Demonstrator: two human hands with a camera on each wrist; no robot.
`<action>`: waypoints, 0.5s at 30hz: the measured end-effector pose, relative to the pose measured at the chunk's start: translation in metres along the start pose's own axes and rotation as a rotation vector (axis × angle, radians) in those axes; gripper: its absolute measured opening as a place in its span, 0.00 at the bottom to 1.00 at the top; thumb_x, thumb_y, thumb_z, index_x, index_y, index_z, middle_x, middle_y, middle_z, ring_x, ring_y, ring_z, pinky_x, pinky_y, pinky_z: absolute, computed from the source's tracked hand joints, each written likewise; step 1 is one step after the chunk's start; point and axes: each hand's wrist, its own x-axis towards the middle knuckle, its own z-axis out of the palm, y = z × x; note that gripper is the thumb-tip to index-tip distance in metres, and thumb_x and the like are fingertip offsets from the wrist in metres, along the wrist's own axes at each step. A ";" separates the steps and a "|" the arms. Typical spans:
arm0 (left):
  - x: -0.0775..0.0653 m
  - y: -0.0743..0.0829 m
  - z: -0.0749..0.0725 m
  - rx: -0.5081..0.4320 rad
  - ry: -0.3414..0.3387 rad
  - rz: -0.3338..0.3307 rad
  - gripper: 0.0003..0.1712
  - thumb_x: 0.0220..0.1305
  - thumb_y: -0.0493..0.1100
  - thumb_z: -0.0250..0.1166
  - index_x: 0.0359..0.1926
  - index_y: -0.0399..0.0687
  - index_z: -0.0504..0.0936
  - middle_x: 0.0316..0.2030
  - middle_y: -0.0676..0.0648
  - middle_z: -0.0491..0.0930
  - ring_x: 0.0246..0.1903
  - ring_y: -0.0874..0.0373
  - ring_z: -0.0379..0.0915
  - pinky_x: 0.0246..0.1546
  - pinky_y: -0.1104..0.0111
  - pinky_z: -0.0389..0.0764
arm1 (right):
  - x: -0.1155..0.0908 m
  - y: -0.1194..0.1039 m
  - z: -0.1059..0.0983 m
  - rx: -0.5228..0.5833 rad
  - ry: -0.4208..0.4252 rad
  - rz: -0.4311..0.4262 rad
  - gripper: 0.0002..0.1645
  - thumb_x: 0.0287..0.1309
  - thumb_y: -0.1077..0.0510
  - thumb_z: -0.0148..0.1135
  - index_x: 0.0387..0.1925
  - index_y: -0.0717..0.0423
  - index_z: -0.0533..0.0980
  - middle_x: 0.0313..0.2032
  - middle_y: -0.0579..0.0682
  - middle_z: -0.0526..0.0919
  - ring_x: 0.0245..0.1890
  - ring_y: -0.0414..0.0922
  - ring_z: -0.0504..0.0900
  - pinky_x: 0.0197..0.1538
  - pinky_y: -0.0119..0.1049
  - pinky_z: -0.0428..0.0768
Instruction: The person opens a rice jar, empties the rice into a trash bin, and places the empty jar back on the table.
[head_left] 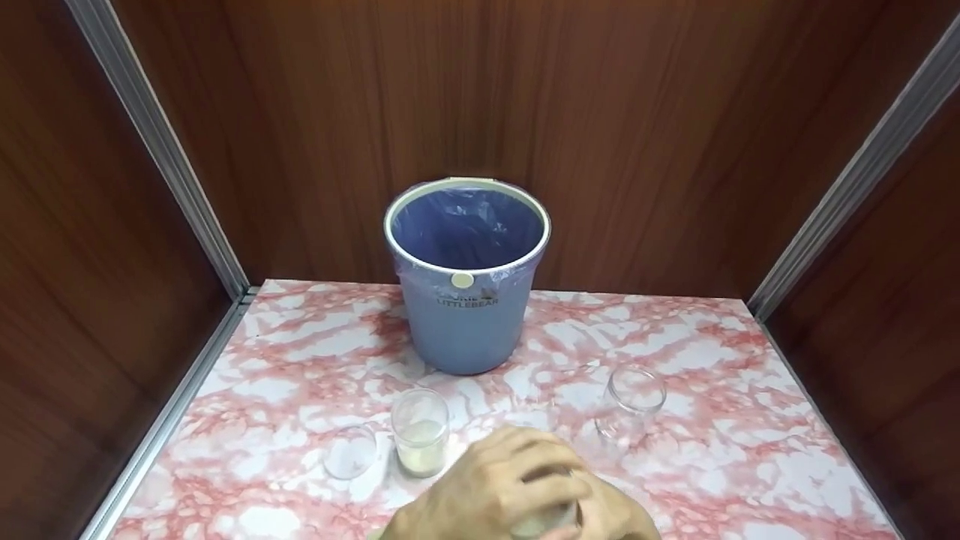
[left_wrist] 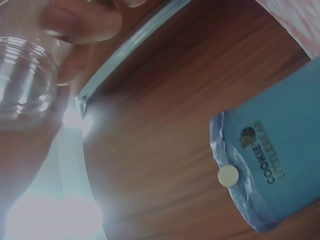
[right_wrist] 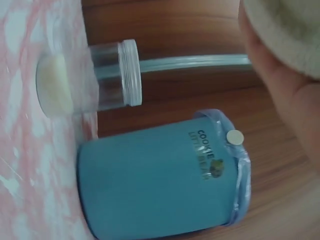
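Note:
Both of my hands meet low in the middle of the head view, around a clear jar (head_left: pixel 545 519) that they mostly hide. My left hand (head_left: pixel 487 484) lies over it with bent fingers. From the other side, my right hand (head_left: pixel 611 514) grips it. Clear, ridged plastic of the jar (left_wrist: pixel 22 80) shows beside the fingers in the left wrist view. Beige, grainy contents (right_wrist: pixel 295 32) fill the rounded part against my right hand in the right wrist view. Just left of my hands stands another clear jar (head_left: pixel 420 431), its lower part holding beige material.
A round clear lid (head_left: pixel 350 452) lies left of the standing jar. Right of my hands is a clear jar (head_left: pixel 631 409) without visible contents. A blue bin (head_left: pixel 469 322) with a bag liner stands behind, against the brown wood-grain wall (head_left: pixel 637 150). The tabletop (head_left: pixel 300 375) is red-and-white marbled.

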 end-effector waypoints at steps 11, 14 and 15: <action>-0.005 -0.006 0.005 0.155 0.124 -0.318 0.13 0.55 0.52 0.62 0.40 0.53 0.80 0.45 0.52 0.76 0.48 0.59 0.71 0.47 0.67 0.72 | 0.018 -0.017 0.030 -0.197 0.405 0.334 0.53 0.32 0.69 0.74 0.61 0.72 0.56 0.59 0.60 0.68 0.59 0.49 0.70 0.62 0.35 0.67; -0.004 -0.006 0.008 0.200 0.130 -0.368 0.14 0.58 0.54 0.60 0.40 0.53 0.79 0.47 0.52 0.76 0.49 0.57 0.70 0.47 0.65 0.71 | 0.019 -0.011 0.034 -0.262 0.470 0.271 0.50 0.33 0.71 0.74 0.58 0.76 0.55 0.56 0.60 0.70 0.57 0.48 0.71 0.60 0.34 0.69; -0.003 -0.005 0.008 0.200 0.132 -0.377 0.15 0.59 0.55 0.59 0.41 0.53 0.79 0.48 0.51 0.76 0.50 0.56 0.70 0.48 0.64 0.71 | 0.018 -0.010 0.034 -0.269 0.483 0.270 0.50 0.33 0.71 0.74 0.58 0.76 0.55 0.55 0.59 0.70 0.56 0.47 0.72 0.60 0.34 0.69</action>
